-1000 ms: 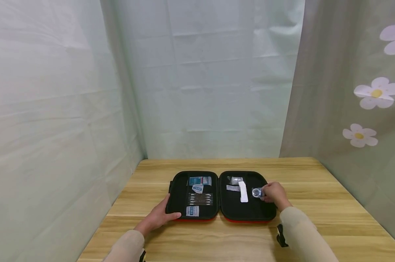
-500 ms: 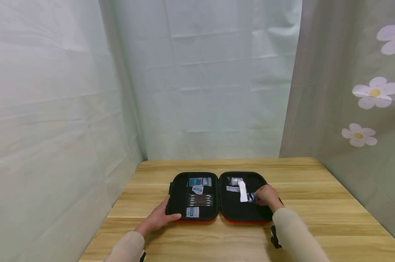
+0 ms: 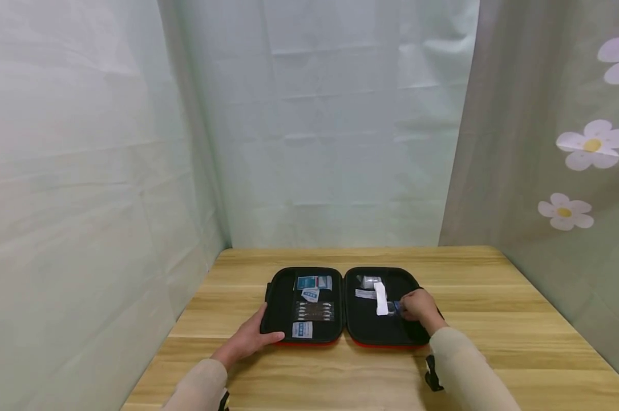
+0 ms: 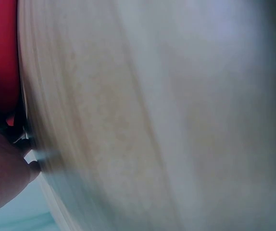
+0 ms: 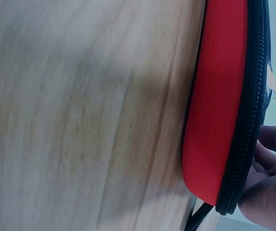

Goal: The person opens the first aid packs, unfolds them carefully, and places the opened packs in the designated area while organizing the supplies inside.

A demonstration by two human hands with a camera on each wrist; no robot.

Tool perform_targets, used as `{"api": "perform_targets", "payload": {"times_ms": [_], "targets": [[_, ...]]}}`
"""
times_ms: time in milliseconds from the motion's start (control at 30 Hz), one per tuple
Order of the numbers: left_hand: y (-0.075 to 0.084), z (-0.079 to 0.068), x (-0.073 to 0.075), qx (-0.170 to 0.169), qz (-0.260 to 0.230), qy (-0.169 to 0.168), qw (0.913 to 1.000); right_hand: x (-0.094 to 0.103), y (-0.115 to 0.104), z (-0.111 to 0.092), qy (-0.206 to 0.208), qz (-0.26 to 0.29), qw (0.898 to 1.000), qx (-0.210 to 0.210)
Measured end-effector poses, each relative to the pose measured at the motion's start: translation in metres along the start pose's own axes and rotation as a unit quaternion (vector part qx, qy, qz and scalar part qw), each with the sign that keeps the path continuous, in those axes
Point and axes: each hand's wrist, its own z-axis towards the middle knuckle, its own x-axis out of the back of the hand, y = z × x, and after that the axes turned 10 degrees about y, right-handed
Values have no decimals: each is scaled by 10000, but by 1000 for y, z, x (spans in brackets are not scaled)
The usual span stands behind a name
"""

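Note:
A black-lined zip case with a red shell [image 5: 212,106] lies unfolded on the table, its two halves side by side. My left hand [image 3: 250,337] rests at the left half's front-left corner, thumb along the front edge and fingers at the side. Over the right half, my right hand [image 3: 419,307] pinches a small clear-and-blue packet [image 3: 393,309] with a round piece inside. The packet lies low against the lining, beside a white strip [image 3: 381,299]; the fingers hide part of it. In the right wrist view, curled fingers [image 5: 272,139] show above the zip edge.
In the left half sit a blue packet [image 3: 306,283], small white-blue packets [image 3: 302,330] and a clear pack of cotton swabs [image 3: 314,311]. A clear bag [image 3: 371,282] and a white label-like packet [image 3: 365,294] lie in the right half. Pale curtains stand behind the wooden table [image 3: 340,377].
My right hand has moved left and lower with the packet, from the right half's right side to beside the white strip. My left hand has stayed at the corner.

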Motion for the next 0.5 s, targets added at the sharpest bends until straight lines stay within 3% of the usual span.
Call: {"api": "perform_targets", "payload": {"times_ms": [500], "targets": [[-1, 0, 0, 12, -38, 1, 10000, -15, -7, -1, -374, 575, 9958, -611]]}}
